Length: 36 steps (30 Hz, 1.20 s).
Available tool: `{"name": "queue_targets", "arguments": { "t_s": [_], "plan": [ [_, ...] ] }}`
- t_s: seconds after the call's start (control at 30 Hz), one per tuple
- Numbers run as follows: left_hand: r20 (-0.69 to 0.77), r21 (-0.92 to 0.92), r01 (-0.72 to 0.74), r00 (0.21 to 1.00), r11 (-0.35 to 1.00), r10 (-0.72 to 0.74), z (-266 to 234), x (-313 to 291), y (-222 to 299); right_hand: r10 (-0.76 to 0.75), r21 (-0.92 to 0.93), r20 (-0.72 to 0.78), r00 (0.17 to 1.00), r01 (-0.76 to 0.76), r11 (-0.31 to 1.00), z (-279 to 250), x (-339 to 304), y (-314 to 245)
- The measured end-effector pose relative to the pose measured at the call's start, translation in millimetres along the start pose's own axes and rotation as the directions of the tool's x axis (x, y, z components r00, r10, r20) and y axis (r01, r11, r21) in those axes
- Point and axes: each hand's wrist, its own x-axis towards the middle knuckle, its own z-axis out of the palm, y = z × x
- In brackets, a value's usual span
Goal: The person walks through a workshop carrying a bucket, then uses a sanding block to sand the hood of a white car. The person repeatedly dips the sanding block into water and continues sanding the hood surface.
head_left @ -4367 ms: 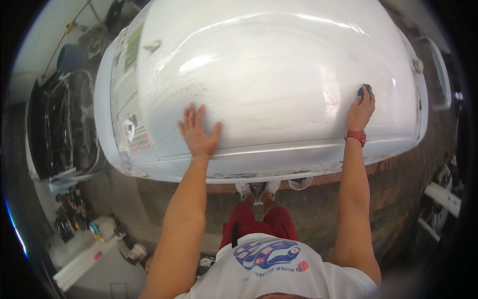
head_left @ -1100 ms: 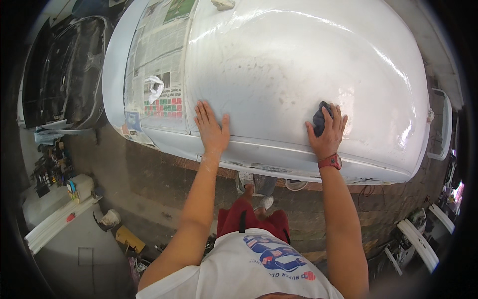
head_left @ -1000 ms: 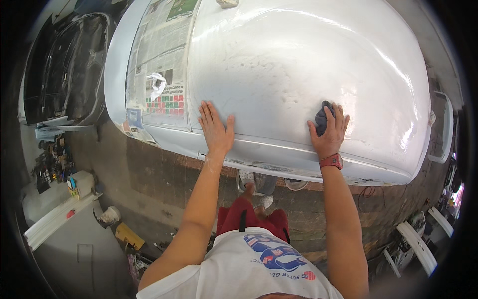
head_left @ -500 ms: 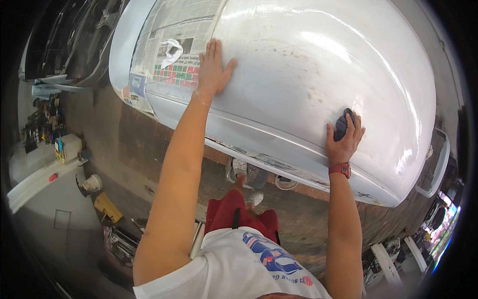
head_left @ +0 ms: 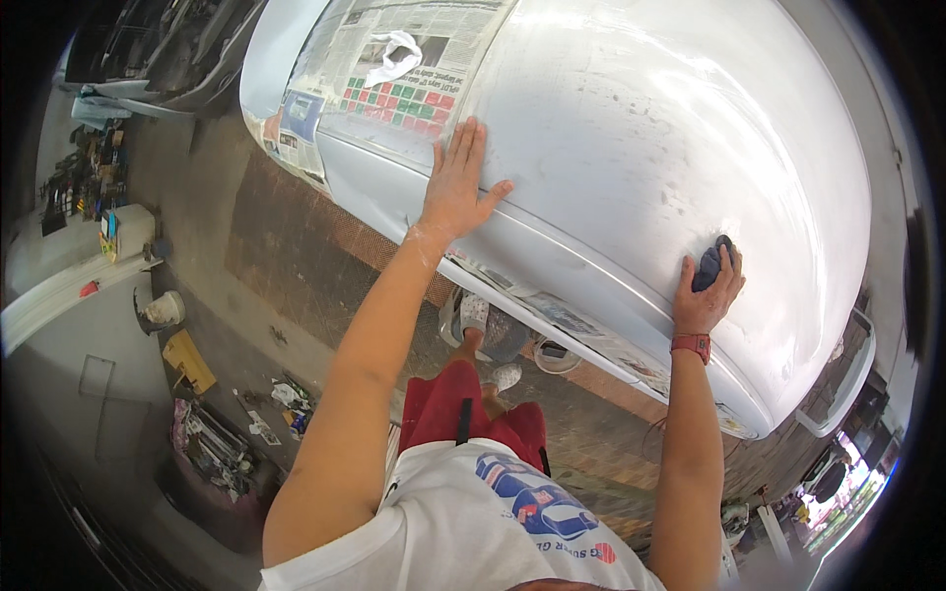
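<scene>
A car roof (head_left: 601, 128), pale silver-white and glossy, curves across the area in front of me. My left hand (head_left: 458, 187) lies flat on its near side, fingers spread and bare, close to the edge of the newspaper (head_left: 434, 49) taped over the glass. Farther right, my right hand (head_left: 706, 297) presses a dark blue-grey crumpled cloth (head_left: 707, 270) against the roof, its fingers curled over it. Grey smudges and specks mark the paint between the two hands. On the newspaper rests a white twisted rag (head_left: 394, 59).
Below the roof's near edge are a step stool (head_left: 451, 320) and a round pail (head_left: 557, 357) by my feet. A dark vehicle (head_left: 148, 59) stands at far left. Boxes and scraps (head_left: 212, 443) lie on the floor at left; a white curved bumper (head_left: 838, 394) is at right.
The view has shifted. My left hand has slid from beside the newspaper's coloured grid toward the roof's near edge. My right hand stays on the cloth, slightly moved over the paint.
</scene>
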Motion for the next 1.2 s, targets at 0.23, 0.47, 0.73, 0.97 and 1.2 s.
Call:
{"name": "queue_targets", "arguments": {
  "t_s": [0.23,0.47,0.73,0.97,1.2],
  "plan": [
    [0.052,0.013,0.035,0.998,0.999,-0.036,-9.7,-39.4,9.3,-0.001,0.002,-0.002,1.0,0.001,1.0,0.4,-1.5,-0.3],
    [-0.043,0.021,0.012,0.999,1.0,-0.011,1.3,-5.9,-8.2,-0.007,0.003,-0.005,1.0,0.007,1.0,1.0,-1.0,0.1],
    [-0.105,0.123,0.034,0.994,0.992,-0.021,3.9,79.3,-21.0,-0.004,0.018,-0.001,1.0,0.004,1.0,0.7,0.7,-2.3],
    [-0.072,0.098,0.069,0.995,0.993,-0.062,3.7,55.0,-9.6,0.003,-0.015,0.013,1.0,-0.003,1.0,1.0,-1.1,0.7],
    [-0.041,0.094,0.067,0.997,0.993,-0.063,0.4,26.1,-2.5,-0.003,-0.013,0.008,1.0,0.003,1.0,0.8,-1.6,1.8]
  ]
}}
